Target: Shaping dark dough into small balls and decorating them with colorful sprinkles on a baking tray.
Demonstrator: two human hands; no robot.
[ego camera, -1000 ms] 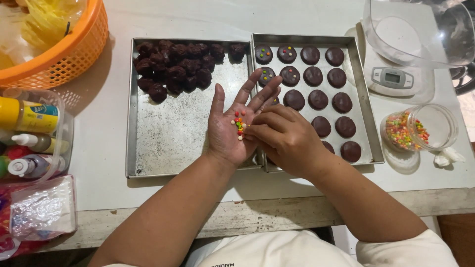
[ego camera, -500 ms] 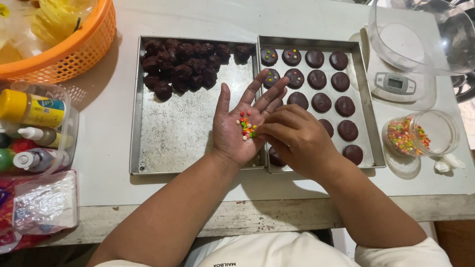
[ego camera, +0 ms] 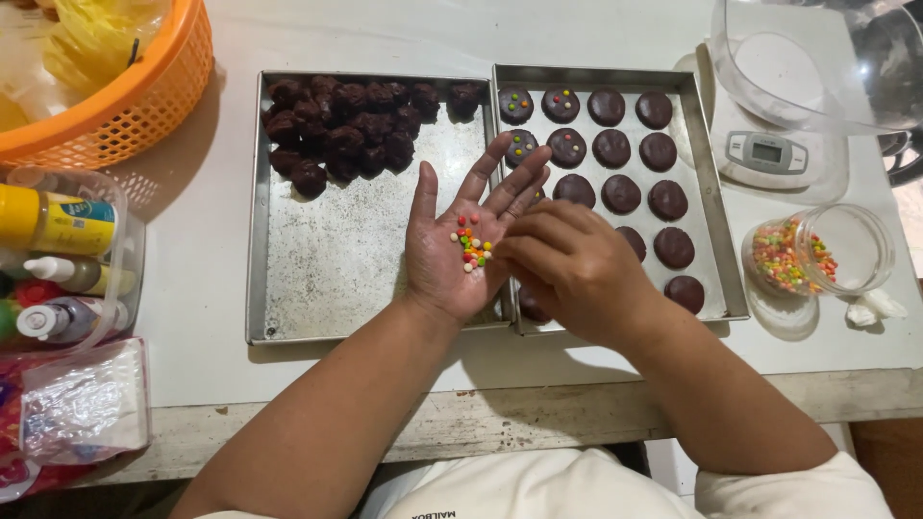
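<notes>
My left hand (ego camera: 460,240) lies palm up over the seam between two metal trays, with a small heap of coloured sprinkles (ego camera: 470,245) in the palm. My right hand (ego camera: 577,271) reaches into that palm, its fingertips pinched at the sprinkles. The right tray (ego camera: 713,240) holds several flat round chocolate pieces (ego camera: 621,192); three at its far left carry sprinkles. The left tray (ego camera: 332,279) has a pile of rough dark chocolate balls (ego camera: 346,125) at its far end.
A clear jar of sprinkles (ego camera: 808,255) lies on its side right of the trays. A kitchen scale (ego camera: 769,152) carries a clear bowl. An orange basket (ego camera: 115,86) sits far left, above a clear tub of bottles (ego camera: 58,250) and a plastic bag (ego camera: 82,408).
The view has shifted slightly. My left hand stays palm up; my right hand's fingers have stayed at the sprinkles in the palm.
</notes>
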